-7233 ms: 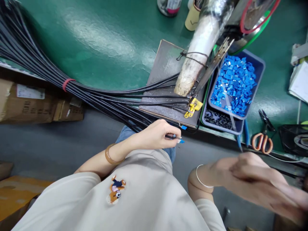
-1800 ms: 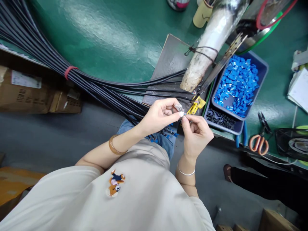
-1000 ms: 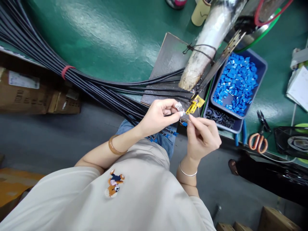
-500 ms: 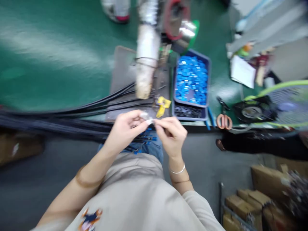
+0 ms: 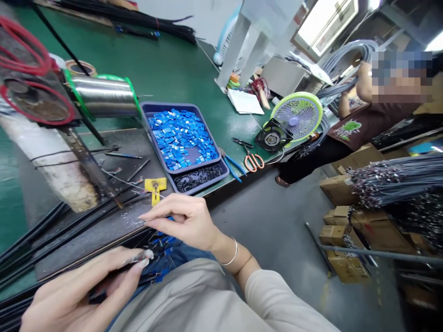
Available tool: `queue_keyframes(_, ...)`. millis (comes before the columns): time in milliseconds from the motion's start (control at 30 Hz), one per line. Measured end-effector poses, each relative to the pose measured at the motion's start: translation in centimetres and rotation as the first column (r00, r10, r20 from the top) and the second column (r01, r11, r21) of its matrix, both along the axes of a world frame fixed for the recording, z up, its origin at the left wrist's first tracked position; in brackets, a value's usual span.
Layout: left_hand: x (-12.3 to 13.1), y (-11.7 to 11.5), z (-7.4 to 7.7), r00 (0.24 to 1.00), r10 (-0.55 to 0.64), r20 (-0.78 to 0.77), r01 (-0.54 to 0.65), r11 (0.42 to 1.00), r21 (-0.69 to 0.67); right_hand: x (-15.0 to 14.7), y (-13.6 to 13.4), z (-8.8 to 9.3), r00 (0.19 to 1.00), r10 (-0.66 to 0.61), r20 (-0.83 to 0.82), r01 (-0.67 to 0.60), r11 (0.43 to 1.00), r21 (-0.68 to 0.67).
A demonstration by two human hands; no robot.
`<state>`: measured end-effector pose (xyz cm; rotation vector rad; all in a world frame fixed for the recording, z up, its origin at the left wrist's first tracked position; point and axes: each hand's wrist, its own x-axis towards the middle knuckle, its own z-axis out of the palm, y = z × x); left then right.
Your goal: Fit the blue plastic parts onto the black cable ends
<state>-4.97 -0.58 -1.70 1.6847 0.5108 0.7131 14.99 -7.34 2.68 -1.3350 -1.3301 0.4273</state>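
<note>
Your head view, forward and down
It sits close above your left hand (image 5: 69,295), facing out past your right hand (image 5: 188,222).

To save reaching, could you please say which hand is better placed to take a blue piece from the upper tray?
Probably the right hand: it is nearer the upper tray and its blue pieces, while the left hand is farther off, lower left.
</note>
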Motion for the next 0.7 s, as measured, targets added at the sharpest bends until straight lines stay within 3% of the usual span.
queue_keyframes(67, 0.2, 0.6, -0.5, 0.994, 0.109, -0.024, -0.11, 0.993, -0.041, -0.1, -0.1, 0.2, 1.0, 0.006, 0.012, -0.005, 0.998, -0.061)
queue_keyframes(167, 1.4, 1.8, -1.1, 0.985, 0.156, 0.079, -0.137, 0.968, -0.211, 0.0, 0.0, 0.2, 0.999, 0.0, 0.039, 0.004, 0.995, -0.102)
queue_keyframes(233, 2.4, 2.2, -0.9, 0.98, 0.182, 0.086, -0.147, 0.939, -0.312, 0.1, 0.1, 0.1, 0.999, 0.013, 0.034, -0.01, 0.997, -0.081)
queue_keyframes(300, 3.1, 2.0, 0.0, 0.96, 0.278, 0.037, -0.245, 0.896, -0.369, 0.1, 0.0, 0.1, 1.0, 0.017, 0.022, -0.016, 0.998, -0.065)
queue_keyframes(467, 4.2, 0.5, 2.5, 0.971, 0.24, -0.003, -0.21, 0.845, -0.492, -0.8, -0.7, -0.3, 0.996, -0.086, -0.03, 0.081, 0.989, -0.124)
queue_keyframes(700, 4.7, 1.0, 1.7, 0.973, 0.197, 0.119, -0.106, 0.843, -0.527, -1.4, -0.3, -1.8, 0.975, -0.187, -0.12, 0.163, 0.969, -0.188)
